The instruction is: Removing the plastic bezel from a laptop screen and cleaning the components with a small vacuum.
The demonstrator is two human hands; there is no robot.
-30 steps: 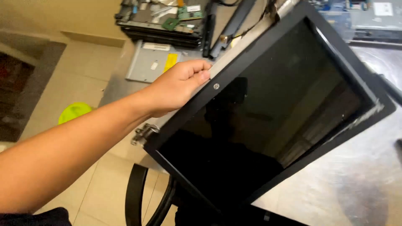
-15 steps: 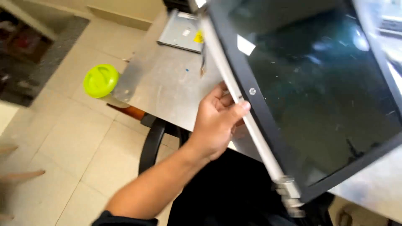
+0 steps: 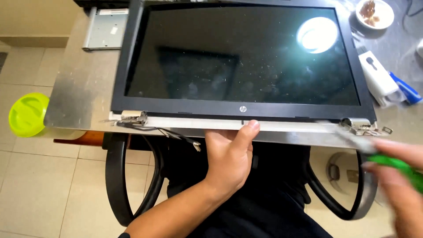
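Note:
A detached laptop screen panel (image 3: 242, 57) with a black bezel lies flat on the metal table (image 3: 83, 83), its glass up and its hinge edge toward me. My left hand (image 3: 229, 161) grips the middle of that near edge, thumb on the bezel. Metal hinges (image 3: 132, 117) stick out at both near corners, and loose black cables (image 3: 172, 134) hang from the left one. My right hand (image 3: 396, 176), blurred at the lower right, holds a green-handled screwdriver (image 3: 396, 165) whose tip is close to the right hinge (image 3: 361, 125).
A silver drive unit (image 3: 105, 31) lies at the table's far left. A small white bowl (image 3: 374, 13) and a white and blue tool (image 3: 385, 81) sit to the right. A lime green lid (image 3: 28, 113) is beside the table's left edge. Chair arms (image 3: 116, 176) flank my lap.
The screen panel, held tilted in the air by my left hand, has come down flat on the table. My right hand with the screwdriver has entered at the lower right.

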